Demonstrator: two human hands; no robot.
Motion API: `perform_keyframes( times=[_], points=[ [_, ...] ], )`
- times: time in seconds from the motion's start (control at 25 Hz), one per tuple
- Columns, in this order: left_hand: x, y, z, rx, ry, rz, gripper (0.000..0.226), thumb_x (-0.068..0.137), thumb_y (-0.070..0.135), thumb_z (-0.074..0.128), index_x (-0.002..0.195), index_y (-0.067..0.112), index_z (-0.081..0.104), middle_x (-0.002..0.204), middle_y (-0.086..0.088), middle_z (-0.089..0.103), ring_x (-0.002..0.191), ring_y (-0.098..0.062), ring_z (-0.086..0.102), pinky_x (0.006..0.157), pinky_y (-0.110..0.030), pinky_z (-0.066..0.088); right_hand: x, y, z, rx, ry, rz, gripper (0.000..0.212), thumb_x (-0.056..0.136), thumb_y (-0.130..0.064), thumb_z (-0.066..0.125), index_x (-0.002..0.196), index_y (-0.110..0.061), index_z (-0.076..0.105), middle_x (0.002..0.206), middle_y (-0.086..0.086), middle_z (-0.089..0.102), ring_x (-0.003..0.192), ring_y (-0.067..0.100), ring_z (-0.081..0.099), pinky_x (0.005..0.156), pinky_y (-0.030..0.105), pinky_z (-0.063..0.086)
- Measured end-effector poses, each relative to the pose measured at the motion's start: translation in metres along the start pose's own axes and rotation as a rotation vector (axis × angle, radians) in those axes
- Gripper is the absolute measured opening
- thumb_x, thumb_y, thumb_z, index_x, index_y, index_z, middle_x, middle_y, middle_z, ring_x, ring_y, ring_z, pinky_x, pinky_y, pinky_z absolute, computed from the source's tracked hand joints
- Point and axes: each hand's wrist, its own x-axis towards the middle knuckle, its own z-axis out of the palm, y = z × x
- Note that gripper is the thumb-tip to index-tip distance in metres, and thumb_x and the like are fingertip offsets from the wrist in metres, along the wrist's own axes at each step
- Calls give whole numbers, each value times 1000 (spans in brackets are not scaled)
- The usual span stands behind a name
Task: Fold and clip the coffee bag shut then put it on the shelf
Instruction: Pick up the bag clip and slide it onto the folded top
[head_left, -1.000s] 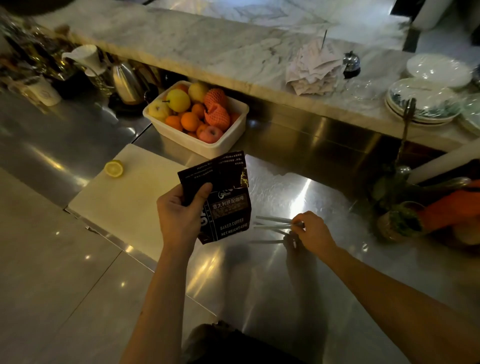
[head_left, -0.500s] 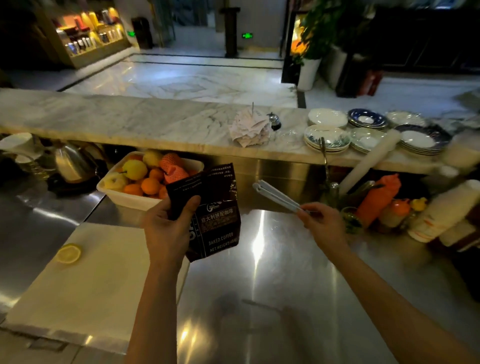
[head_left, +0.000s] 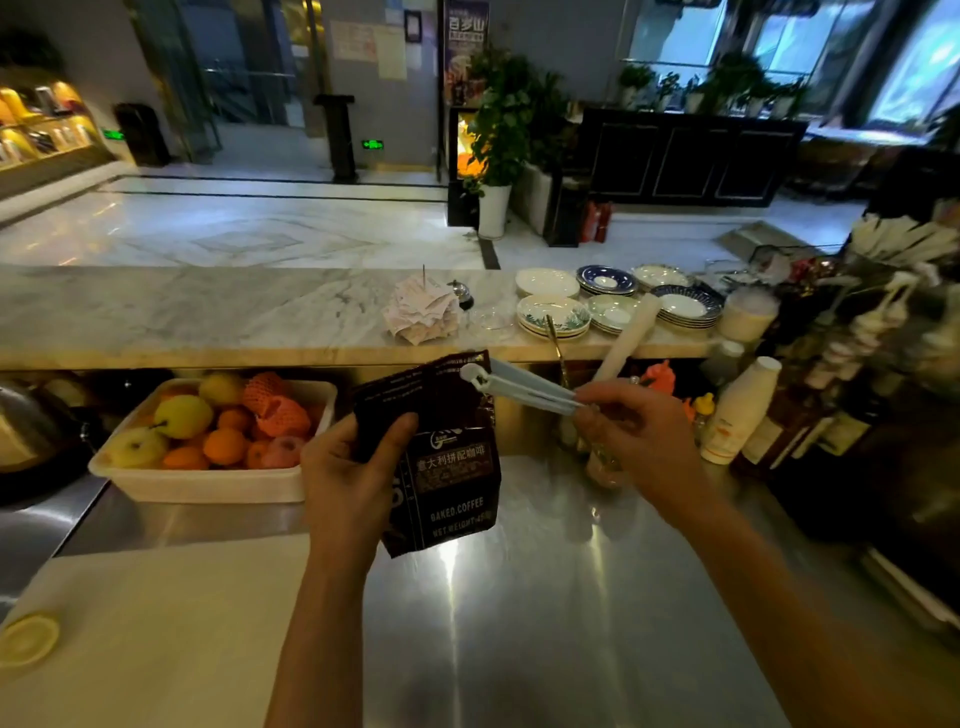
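A dark coffee bag (head_left: 451, 467) with white print is held upright above the steel counter (head_left: 545, 597), its top folded over. My left hand (head_left: 353, 483) grips the bag's left side, thumb across the front. My right hand (head_left: 639, 436) pinches one end of a long pale-blue bag clip (head_left: 519, 387). The clip's hinged end touches the bag's top right corner. The clip's two arms lie close together.
A white tub of fruit (head_left: 218, 478) stands to the left, a white cutting board (head_left: 156, 639) with a lemon half (head_left: 26, 639) lies in front of it. Bottles (head_left: 737, 410) crowd the right. Stacked plates (head_left: 613, 301) and a paper spike (head_left: 423, 312) rest on the marble ledge.
My right hand picked the clip up off the counter and carried it left to the bag's top. My head lifted, so the room beyond the ledge came into view.
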Motion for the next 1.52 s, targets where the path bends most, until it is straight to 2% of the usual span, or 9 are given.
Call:
perform_keyframes(
  times=[0.16, 0.28, 0.4, 0.48, 0.6, 0.8, 1.08, 1.2, 1.52],
  points=[
    [-5, 11, 16, -46, -51, -12, 19, 86, 2, 68, 92, 19, 70, 79, 23, 76, 78, 0, 73, 65, -14, 56, 3, -15, -14, -42, -25, -62, 29, 84, -8, 68, 91, -36, 67, 95, -6, 68, 89, 11, 64, 79, 20, 55],
    [-10, 22, 35, -43, -89, -1, 23, 86, 1, 67, 87, 24, 70, 77, 20, 77, 75, -2, 74, 63, -17, 57, 6, -19, -25, -51, -61, -102, 29, 83, -10, 70, 89, -38, 68, 92, -13, 69, 89, 5, 64, 80, 19, 53],
    [-19, 32, 59, -35, -88, 18, 28, 84, 0, 68, 85, 27, 71, 78, 20, 77, 77, -4, 74, 66, -20, 59, 7, -18, -36, 26, -95, -93, 35, 81, -10, 72, 82, -44, 69, 91, -11, 72, 93, 10, 66, 82, 23, 56],
    [-27, 38, 79, -28, -74, 19, 27, 83, 3, 69, 85, 31, 71, 79, 20, 77, 79, -6, 75, 68, -24, 59, 7, -16, -50, 80, -87, -89, 30, 81, -10, 73, 82, -40, 71, 94, -7, 73, 94, 13, 67, 84, 29, 56],
    [-34, 45, 97, -24, -60, -2, 23, 83, 9, 70, 84, 31, 71, 78, 19, 77, 77, -7, 75, 68, -30, 59, 5, -15, -67, 165, -76, -101, 21, 81, -3, 71, 86, -23, 71, 96, 2, 74, 94, 15, 69, 83, 28, 57],
    [-41, 65, 116, 16, -66, 10, 25, 84, 7, 71, 78, 31, 70, 69, 23, 75, 68, -2, 74, 55, -21, 59, 1, -18, -84, 296, -45, -116, 20, 77, -1, 73, 84, -19, 67, 95, 10, 73, 92, 21, 71, 79, 29, 58],
    [-46, 79, 126, -26, -55, 1, 21, 85, 7, 69, 83, 27, 71, 72, 19, 77, 68, -7, 75, 57, -27, 60, -5, -32, -91, 418, 5, -119, 21, 78, 3, 70, 89, -12, 62, 88, -2, 75, 85, 8, 73, 70, 21, 57],
    [-45, 82, 127, -56, -64, 19, 17, 82, 8, 69, 86, 25, 72, 76, 17, 78, 73, -8, 76, 61, -22, 60, -4, -36, -89, 483, 7, -129, 25, 79, 5, 69, 94, -13, 60, 85, -6, 77, 87, 9, 74, 71, 21, 58],
    [-38, 91, 123, -58, -105, 36, 15, 71, 26, 69, 86, 25, 71, 78, 18, 78, 78, -10, 76, 67, -23, 61, 4, -47, -101, 371, -42, -159, 31, 76, 1, 74, 97, -20, 63, 87, -5, 78, 88, 13, 75, 72, 27, 60]
  ],
)
